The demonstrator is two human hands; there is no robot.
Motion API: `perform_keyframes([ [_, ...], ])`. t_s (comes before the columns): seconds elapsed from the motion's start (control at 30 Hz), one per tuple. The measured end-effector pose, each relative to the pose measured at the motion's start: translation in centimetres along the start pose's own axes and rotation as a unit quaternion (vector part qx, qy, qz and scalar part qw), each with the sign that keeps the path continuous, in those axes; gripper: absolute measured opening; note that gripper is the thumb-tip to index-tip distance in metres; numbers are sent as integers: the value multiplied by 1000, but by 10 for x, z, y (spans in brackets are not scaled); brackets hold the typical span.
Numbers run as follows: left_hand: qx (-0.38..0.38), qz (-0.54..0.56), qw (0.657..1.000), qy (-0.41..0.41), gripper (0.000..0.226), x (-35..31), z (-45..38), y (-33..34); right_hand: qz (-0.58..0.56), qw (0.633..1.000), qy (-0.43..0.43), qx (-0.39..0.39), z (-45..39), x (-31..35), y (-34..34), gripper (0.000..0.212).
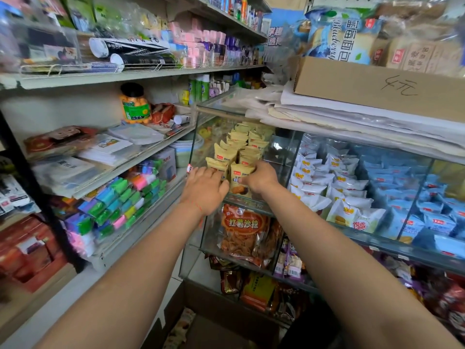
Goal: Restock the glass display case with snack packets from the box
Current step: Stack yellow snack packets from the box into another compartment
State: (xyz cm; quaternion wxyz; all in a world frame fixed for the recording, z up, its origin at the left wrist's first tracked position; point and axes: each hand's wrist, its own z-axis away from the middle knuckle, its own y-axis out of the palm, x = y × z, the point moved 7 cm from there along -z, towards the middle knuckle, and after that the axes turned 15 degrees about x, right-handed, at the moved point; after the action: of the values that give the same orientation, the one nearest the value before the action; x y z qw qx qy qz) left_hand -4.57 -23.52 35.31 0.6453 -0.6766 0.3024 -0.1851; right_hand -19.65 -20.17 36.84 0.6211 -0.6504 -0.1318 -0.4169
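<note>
My right hand (259, 178) grips the front yellow packet (241, 181), fingers curled round its right edge. My left hand (205, 188) rests flat against the neighbouring packet (216, 165), fingers extended. Both packets stand upright at the front of two rows on the upper shelf of the glass case (247, 205). The open box (216, 323) sits on the floor below.

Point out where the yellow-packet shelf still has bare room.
Bare glass lies to the right of the yellow packets, up to the glass divider. The front edge is crowded: left hand and right hand are both on the front packets.
</note>
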Motion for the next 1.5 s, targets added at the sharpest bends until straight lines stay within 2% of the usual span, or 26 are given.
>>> perform_keyframes([
  [0.17, 4, 1, 1000, -4, 46, 2, -2, 4, -15, 1000, 3, -18, -10, -6, 4, 52],
  [0.37, -13, -6, 1000, -2, 46, 2, -4, 4, 13, 1000, 11, 2, -15, -5, 6, 51],
  [0.53, 0, -8, 1000, -2, 45, 1, -4, 5, 29, 999, 14, -11, 1, 2, 1, 72],
  [0.6, -50, 8, 999, 19, 41, -2, 5, -3, 50, 997, -32, -56, 20, 14, -4, 60],
  [0.7, -215, 1, 976, 41, 25, -14, 45, -17, 62, 966, -191, -163, 68, 37, -6, 17],
  [0.73, -235, 1, 971, 36, 21, -16, 59, -12, 64, 954, -239, -170, 83, 39, 2, 9],
  [0.77, -224, 3, 974, 26, 23, -16, 70, 2, 64, 945, -274, -164, 96, 37, 15, 7],
  [0.83, -115, 28, 993, -16, 30, -8, 82, 49, 73, 943, -297, -128, 111, 19, 50, 8],
  [0.9, 17, 33, 997, -71, 30, 6, 95, 108, 85, 957, -266, -74, 108, -17, 92, 9],
  [1.0, 163, 37, 980, -109, 31, 21, 123, 199, 105, 981, -146, 71, 86, -104, 173, 16],
  [1.07, 236, 54, 962, -123, 31, 26, 138, 254, 127, 975, -53, 172, 76, -171, 225, 19],
  [1.2, 362, 148, 910, -136, 34, 35, 158, 359, 148, 913, 48, 377, 81, -287, 321, 20],
  [1.23, 384, 166, 899, -129, 33, 35, 163, 383, 145, 891, 77, 423, 83, -324, 349, 31],
  [1.27, 408, 176, 887, -129, 29, 37, 167, 407, 155, 875, 105, 447, 72, -398, 391, 50],
  [1.33, 466, 176, 855, -142, 30, 41, 175, 452, 187, 852, 160, 462, 64, -510, 451, 82],
  [1.37, 491, 188, 837, -153, 33, 43, 178, 474, 187, 835, 191, 481, 70, -536, 470, 82],
  [1.4, 513, 209, 816, -165, 38, 45, 182, 496, 190, 815, 216, 504, 81, -530, 472, 73],
  [1.47, 541, 236, 785, -188, 43, 49, 186, 533, 215, 786, 190, 547, 103, -463, 462, 51],
  [1.5, 553, 241, 773, -193, 43, 50, 189, 550, 230, 768, 184, 569, 106, -465, 472, 45],
])
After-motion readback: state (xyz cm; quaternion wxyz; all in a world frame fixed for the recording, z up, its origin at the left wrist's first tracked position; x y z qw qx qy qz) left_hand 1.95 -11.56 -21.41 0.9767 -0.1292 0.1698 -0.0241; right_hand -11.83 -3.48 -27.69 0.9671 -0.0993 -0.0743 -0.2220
